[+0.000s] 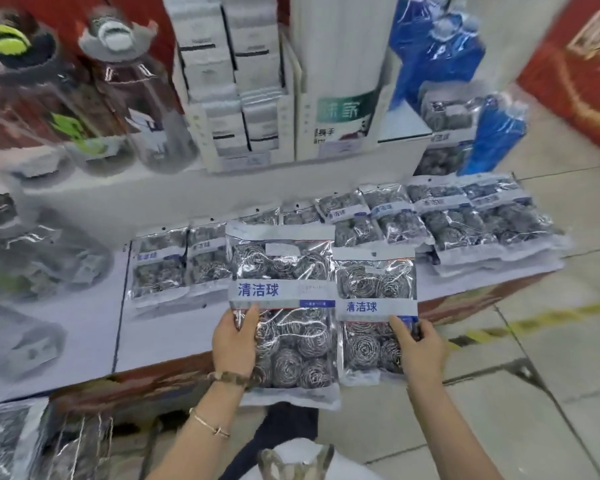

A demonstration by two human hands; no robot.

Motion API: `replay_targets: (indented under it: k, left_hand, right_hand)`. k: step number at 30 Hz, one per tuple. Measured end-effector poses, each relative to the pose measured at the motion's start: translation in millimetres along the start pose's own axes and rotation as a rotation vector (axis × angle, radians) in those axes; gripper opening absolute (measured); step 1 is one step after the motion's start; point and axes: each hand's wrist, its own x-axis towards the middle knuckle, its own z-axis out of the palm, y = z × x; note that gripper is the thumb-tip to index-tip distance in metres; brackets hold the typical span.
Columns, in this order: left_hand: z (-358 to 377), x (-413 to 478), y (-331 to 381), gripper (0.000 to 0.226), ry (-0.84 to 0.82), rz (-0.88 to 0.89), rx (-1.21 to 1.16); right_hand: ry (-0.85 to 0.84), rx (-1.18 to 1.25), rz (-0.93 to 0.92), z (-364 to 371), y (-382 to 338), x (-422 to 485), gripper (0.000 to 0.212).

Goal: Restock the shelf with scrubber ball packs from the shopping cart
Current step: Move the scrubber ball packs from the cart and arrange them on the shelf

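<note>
Gripping a large scrubber ball pack [284, 306] with the left hand [234, 344]: thumb laid on the front film, other fingers curled behind the left edge, low on the pack. Pinching a smaller scrubber ball pack [374, 292] with the right hand [420, 344] in the same way, thumb in front, fingers closed behind the right edge. Both held upright, printed side toward the camera, side by side with the inner edges touching or slightly overlapped, above the near edge of the shelf [84, 323], not lying on it.

Already on the white shelf top, behind the held packs: a row of packs [392, 216] overlapped like tiles, running from left of centre toward the far right, ending in a thicker stack [482, 226] near the right corner. Two more of the same kind [160, 268] lying just left of the large pack.

Farther back, on a raised step: dark transparent bottles [118, 98] at the left, white boxes [229, 81] in the middle, blue packages [437, 53] at the right.

At the near left corner, blurred and partly out of view: thin wire of what looks like the shopping cart [80, 441], with more shiny packs [0, 441] beside it.

On the left wrist a beaded bracelet [227, 377]; farther up the arm a thin bangle [210, 426]. To the right, pale tiled floor [551, 358] with a yellow-and-black strip [520, 323].
</note>
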Motion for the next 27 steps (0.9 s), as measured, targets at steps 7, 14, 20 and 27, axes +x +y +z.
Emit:
replay_targets:
  k: [7, 14, 20, 27]
  left_hand:
    - [78, 60, 49, 0.029, -0.242, 0.045, 0.020]
    - [138, 95, 86, 0.024, -0.363, 0.120, 0.061]
    - [187, 100, 104, 0.017, -0.444, 0.147, 0.088]
    - [268, 94, 132, 0.015, -0.380, 0.139, 0.146]
  right_hand:
    - [0.126, -0.037, 0.009, -21, -28, 65, 0.026]
    - [0.272, -0.007, 0.079, -35, -36, 112, 0.032]
    - [0.296, -0.006, 0.129, -48, -32, 150, 0.025]
    - [0.235, 0.008, 0.115, -88, -32, 228, 0.031]
